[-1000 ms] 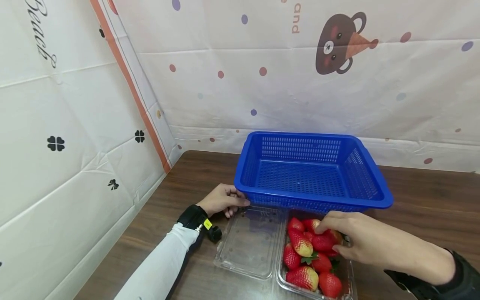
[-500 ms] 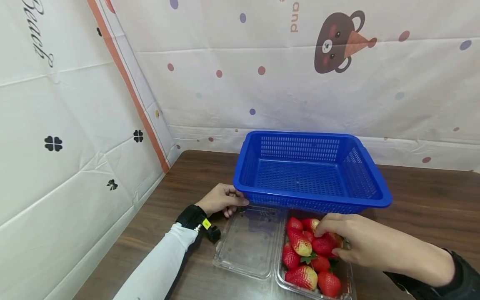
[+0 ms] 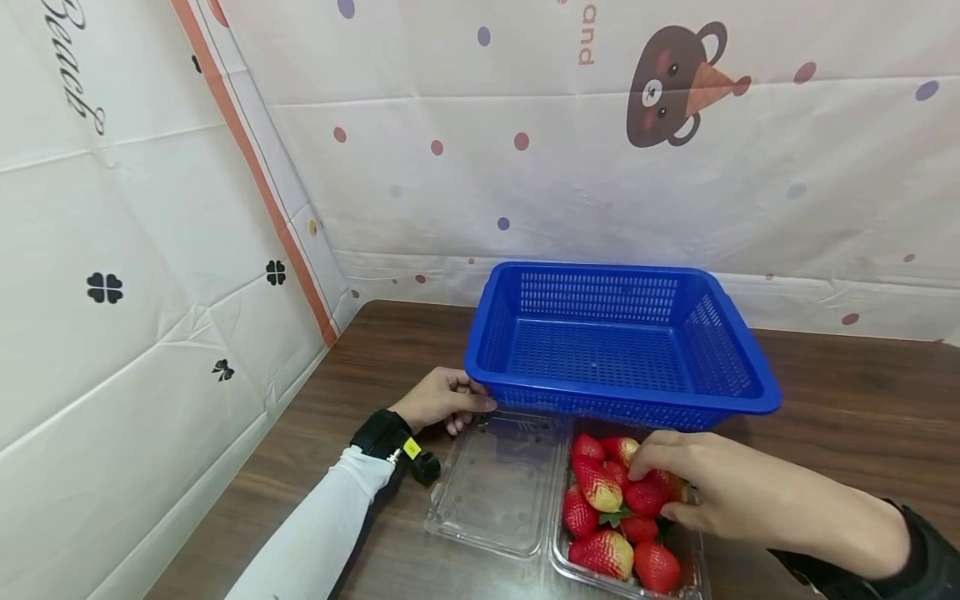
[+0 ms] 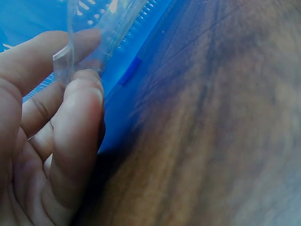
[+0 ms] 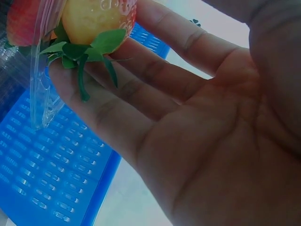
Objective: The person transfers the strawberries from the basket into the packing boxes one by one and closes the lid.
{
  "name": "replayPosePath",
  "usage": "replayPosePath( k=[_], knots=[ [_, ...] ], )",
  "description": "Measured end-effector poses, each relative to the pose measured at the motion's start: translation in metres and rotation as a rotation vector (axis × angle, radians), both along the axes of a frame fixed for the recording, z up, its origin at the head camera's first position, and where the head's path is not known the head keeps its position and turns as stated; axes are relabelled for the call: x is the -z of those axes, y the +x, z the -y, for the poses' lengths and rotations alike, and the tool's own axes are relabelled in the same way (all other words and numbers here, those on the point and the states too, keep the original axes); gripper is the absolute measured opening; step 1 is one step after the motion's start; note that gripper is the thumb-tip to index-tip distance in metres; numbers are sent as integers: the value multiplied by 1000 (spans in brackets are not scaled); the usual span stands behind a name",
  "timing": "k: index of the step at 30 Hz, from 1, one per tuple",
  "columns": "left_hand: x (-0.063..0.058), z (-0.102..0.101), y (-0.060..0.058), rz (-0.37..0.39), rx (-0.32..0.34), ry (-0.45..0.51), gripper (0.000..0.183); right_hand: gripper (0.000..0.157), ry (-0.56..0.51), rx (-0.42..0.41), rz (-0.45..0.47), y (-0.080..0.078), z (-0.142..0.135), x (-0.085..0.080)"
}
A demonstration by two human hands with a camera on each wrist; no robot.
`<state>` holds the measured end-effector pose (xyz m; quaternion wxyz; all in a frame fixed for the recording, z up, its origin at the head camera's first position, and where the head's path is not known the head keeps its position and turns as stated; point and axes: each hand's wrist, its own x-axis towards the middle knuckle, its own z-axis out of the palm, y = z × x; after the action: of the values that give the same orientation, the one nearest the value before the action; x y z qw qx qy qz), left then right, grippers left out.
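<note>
My left hand pinches the corner of a clear plastic lid between thumb and fingers, beside the basket's front left corner. The lid lies open to the left of its clear plastic box, which is filled with red strawberries. My right hand reaches over the back right of the box, thumb and fingers around a strawberry among the others. In the right wrist view, this berry shows a pale yellow top and green leaves against the fingers. Its far side is hidden.
A blue plastic basket with slotted walls stands right behind the box and lid. The brown wooden table extends to both sides. Printed white cloth hangs behind and at the left.
My right hand has shifted slightly toward the front, its fingers moving around the strawberry, and the berries under it have moved a little. My left hand stays at the lid corner.
</note>
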<state>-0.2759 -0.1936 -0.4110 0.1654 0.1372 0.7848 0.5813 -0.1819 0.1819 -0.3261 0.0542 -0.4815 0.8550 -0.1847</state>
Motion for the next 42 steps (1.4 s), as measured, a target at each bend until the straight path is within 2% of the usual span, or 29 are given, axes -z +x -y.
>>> replayPosePath(
  k=[12,18,26,31,36,42],
  knots=[
    [0,1,-1,1,-3,-4,28,38,-3,0,9,-1,2,-2],
    [0,0,-4,14,12,-30,33,35,-22,27,20,8,4,-6],
    [-1,54,24,18,-159,-84,36,30,-29,-58,7,-11,43,-20],
    [0,69,33,-9,-187,-80,34,26,-31,-68,-5,-22,53,-29],
    [-1,70,33,-33,-159,-68,32,24,-31,-25,-27,-22,47,-31],
    [0,62,28,-4,-144,-66,32,27,-18,79,-84,-21,32,-29]
  ],
)
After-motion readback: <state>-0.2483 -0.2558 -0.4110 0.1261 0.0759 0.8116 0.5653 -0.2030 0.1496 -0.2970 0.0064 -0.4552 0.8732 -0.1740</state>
